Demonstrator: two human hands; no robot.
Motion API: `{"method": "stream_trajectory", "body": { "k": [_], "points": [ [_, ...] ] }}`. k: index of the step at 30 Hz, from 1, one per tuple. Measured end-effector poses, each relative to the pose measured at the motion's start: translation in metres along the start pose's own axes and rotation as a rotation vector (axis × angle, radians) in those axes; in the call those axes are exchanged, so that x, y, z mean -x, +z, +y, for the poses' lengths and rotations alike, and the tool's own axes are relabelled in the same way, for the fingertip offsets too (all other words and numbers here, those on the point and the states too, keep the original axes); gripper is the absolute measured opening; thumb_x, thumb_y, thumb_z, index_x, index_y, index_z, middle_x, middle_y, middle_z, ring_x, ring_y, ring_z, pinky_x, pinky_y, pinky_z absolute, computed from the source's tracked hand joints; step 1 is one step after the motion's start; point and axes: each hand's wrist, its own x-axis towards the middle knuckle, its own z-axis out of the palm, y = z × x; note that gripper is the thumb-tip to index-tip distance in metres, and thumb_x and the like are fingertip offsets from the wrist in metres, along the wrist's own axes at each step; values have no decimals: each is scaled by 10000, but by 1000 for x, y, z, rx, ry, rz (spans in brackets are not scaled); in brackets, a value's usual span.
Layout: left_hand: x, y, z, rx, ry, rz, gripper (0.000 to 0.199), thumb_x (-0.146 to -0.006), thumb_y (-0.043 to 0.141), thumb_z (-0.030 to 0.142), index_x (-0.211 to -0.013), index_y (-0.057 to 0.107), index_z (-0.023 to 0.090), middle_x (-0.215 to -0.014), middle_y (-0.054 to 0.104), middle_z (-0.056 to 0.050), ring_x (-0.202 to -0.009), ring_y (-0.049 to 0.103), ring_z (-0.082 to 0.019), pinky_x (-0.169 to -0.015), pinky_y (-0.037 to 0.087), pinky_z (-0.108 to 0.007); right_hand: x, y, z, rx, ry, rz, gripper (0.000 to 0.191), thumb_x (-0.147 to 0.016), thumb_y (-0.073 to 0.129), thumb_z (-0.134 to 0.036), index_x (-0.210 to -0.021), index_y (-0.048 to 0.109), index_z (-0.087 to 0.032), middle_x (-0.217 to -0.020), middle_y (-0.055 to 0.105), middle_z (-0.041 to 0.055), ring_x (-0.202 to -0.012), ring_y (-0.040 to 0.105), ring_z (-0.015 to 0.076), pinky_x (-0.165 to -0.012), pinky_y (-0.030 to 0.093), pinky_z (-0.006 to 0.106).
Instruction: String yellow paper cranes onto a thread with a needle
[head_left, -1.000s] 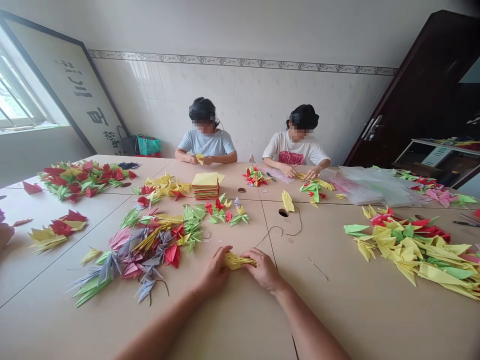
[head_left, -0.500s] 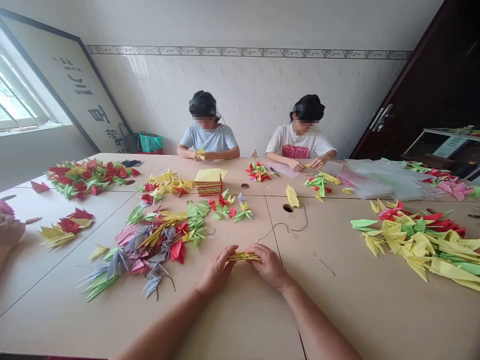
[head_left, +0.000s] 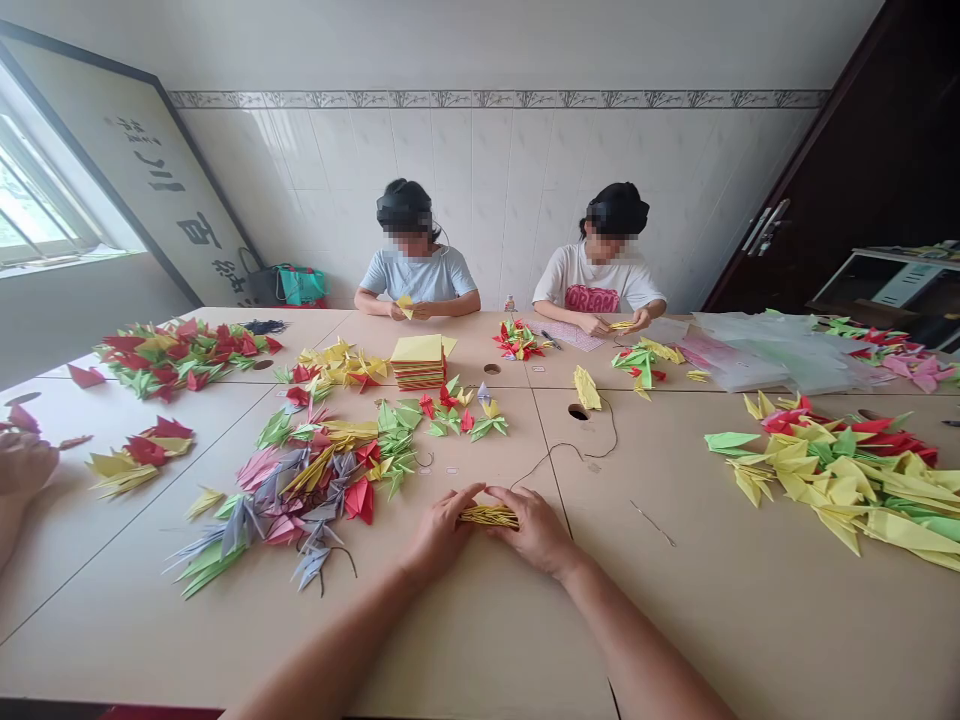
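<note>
Between my two hands is a stack of folded yellow paper cranes [head_left: 489, 515], pressed together in a flat bundle over the table. My left hand [head_left: 444, 530] closes on the bundle's left end. Around its right end curl the fingers of my right hand [head_left: 534, 530]. A dark thread [head_left: 551, 452] runs from behind my right hand toward a yellow folded paper bundle [head_left: 586, 388] farther back. To the right lies a needle [head_left: 652, 523] on the tabletop. A mixed heap of purple, pink, green and yellow folded paper [head_left: 300, 500] spreads left of my hands.
A stack of square paper [head_left: 418, 362] stands behind the heap. Yellow and green folded pieces [head_left: 847, 470] pile up at right. Another heap [head_left: 172, 350] lies at far left. Two people sit opposite, and another person's hand [head_left: 26, 460] is at the left edge. The table has a cable hole [head_left: 578, 411].
My fingertips have come closer together over the yellow bundle, which now shows more of its folded edges. Across the table, the right-hand person has lifted a yellow piece slightly.
</note>
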Motion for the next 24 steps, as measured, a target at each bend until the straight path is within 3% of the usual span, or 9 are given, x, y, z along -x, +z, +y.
{"method": "stream_trajectory", "body": {
  "k": [7,14,20,24],
  "points": [
    [4,1,-4,98,-36,18,319,-913,553,308,-1202,538,171,-1122,611,-82,-859,635,-178,-718,557,-357,-2,0,-3,32,-78,-16,215,-927,547,-312,-1070,620,-169,-1073,642,62,-938,623,188,-834,514,403],
    [7,-23,-5,103,21,93,262,-910,557,299,-1134,585,168,-1194,591,-88,-1030,596,-226,-865,509,-443,-2,3,5,38,-74,25,198,-929,545,-288,-1073,618,-173,-1091,637,64,-943,622,185,-830,520,395],
    [5,-19,1,22,38,104,247,-915,549,297,-1124,589,172,-1163,605,-84,-970,614,-205,-823,526,-410,-4,2,4,18,-79,29,198,-929,545,-290,-1070,619,-172,-1082,639,63,-930,625,181,-819,525,388],
    [7,-19,3,-11,104,99,255,-906,560,301,-1121,589,168,-1194,588,-88,-1039,589,-229,-873,500,-447,-3,1,4,16,-78,27,201,-927,548,-291,-1070,618,-168,-1075,640,62,-929,626,183,-817,526,390]
  ]
}}
